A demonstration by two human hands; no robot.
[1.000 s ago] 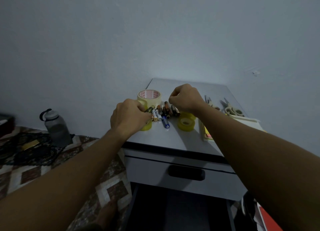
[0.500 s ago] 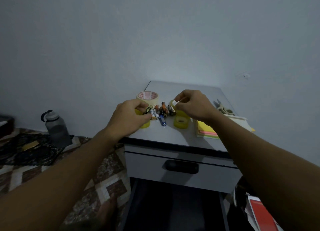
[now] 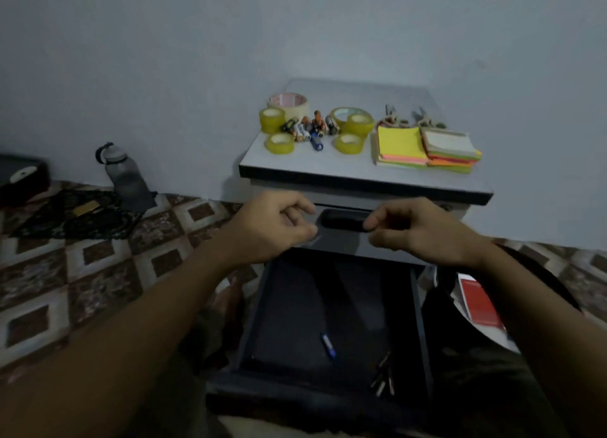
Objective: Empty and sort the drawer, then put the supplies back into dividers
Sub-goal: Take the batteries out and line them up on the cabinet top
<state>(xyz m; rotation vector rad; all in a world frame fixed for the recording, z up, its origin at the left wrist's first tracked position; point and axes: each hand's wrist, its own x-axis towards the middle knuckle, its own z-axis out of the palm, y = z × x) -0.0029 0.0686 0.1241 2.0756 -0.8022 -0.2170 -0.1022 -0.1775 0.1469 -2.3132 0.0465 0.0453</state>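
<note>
1. Drawer [image 3: 289, 312]: pulled out, lowest one in the cabinet, dark inside. Near its front lies a small blue-tipped item [image 3: 327, 345]. To the R of that are a few thin sticks [image 3: 382, 375], too dim to name.
2. L hand [image 3: 276, 227] and R hand [image 3: 417, 230] hover over the drawer's back end, in front of the shut drawer [image 3: 341, 222] just above it. Both have fingers loosely curled w/ nothing seen in either. The R thumb & forefinger tips are close together by the handle recess.
3. Cabinet top [image 3: 328, 165], above the drawer, L part: big tape roll [image 3: 288, 104] w/ red print, writing too blurred to read. Yellow tape rolls [image 3: 280, 143] sit on both sides of a heap of batteries [image 3: 308, 127]; labels are unreadable.
4. Same top, R part: two sticky-note pads [image 3: 399, 143] side by side, touching, the L one w/ a yellow top sheet. Scissors [image 3: 392, 117] lie just behind them.
5. L of the drawer: grey water bottle [image 3: 126, 178] upright on the tiled floor [image 3: 82, 257], by the wall.
6. R of the drawer: red booklet [image 3: 479, 306], no text legible.
</note>
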